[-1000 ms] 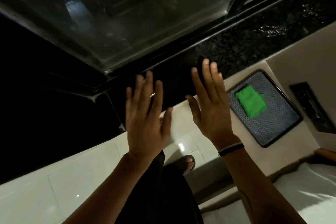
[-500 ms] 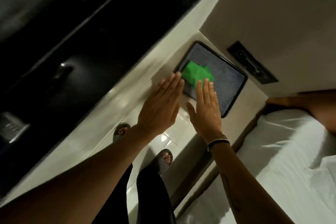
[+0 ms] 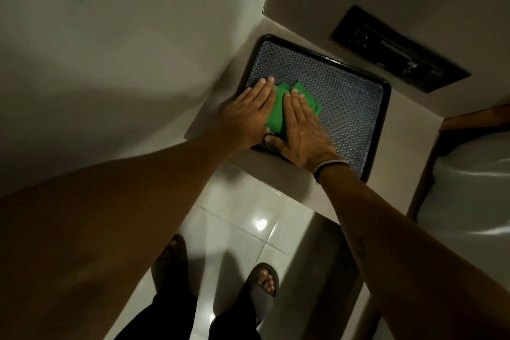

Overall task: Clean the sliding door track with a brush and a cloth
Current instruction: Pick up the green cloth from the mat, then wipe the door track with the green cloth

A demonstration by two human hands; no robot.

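Note:
A folded green cloth (image 3: pixel 278 107) lies on a black-rimmed tray (image 3: pixel 383 107) with a patterned grey mat, set on a pale ledge in a corner. My left hand (image 3: pixel 248 116) rests flat on the cloth's left side, fingers straight and together. My right hand (image 3: pixel 303 130) lies flat on its right side, with a dark band on the wrist. Neither hand has closed around the cloth. No brush and no door track are in view.
A black switch panel (image 3: pixel 400 50) sits on the wall behind the tray. A white bed (image 3: pixel 469 201) lies at the right. Below are glossy floor tiles (image 3: pixel 248 218) and my feet in dark sandals (image 3: pixel 262 281). A plain wall fills the left.
The view has swung from the sliding door and its track to the corner tray. Both hands went from raised in the air down onto the green cloth.

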